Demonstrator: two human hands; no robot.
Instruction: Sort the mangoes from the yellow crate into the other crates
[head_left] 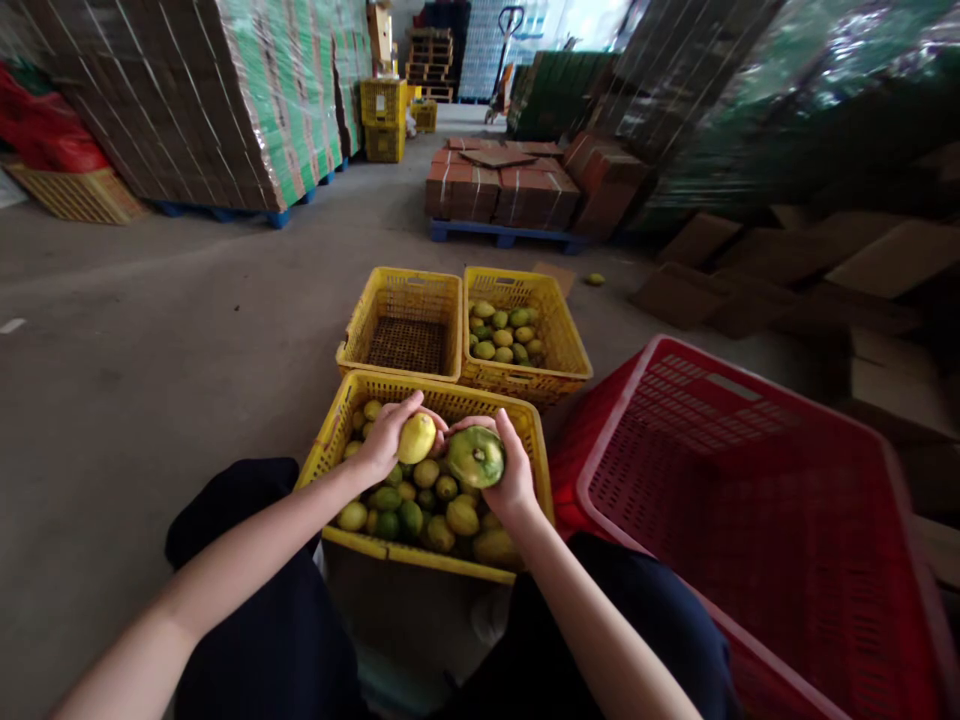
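Note:
My left hand [391, 437] is closed round a yellow lemon [417, 438]. Beside it, my right hand [514, 470] grips a larger green fruit [476, 456] with yellowish patches and a stem mark facing me; it looks like a lemon too, but its kind is not certain. Both hands are held close together over a yellow crate [421, 390] between my knees. Inside that crate lie many yellow and green lemons [441, 490], partly hidden by my hands and forearms.
Beyond stand a yellow crate [361, 322] with nothing in it and another yellow crate [568, 318] partly filled with lemons. A large red crate [624, 402] is at my right. One fruit [595, 279] lies on the floor. Flattened cartons [705, 290] and a loaded blue pallet [504, 237] are farther off.

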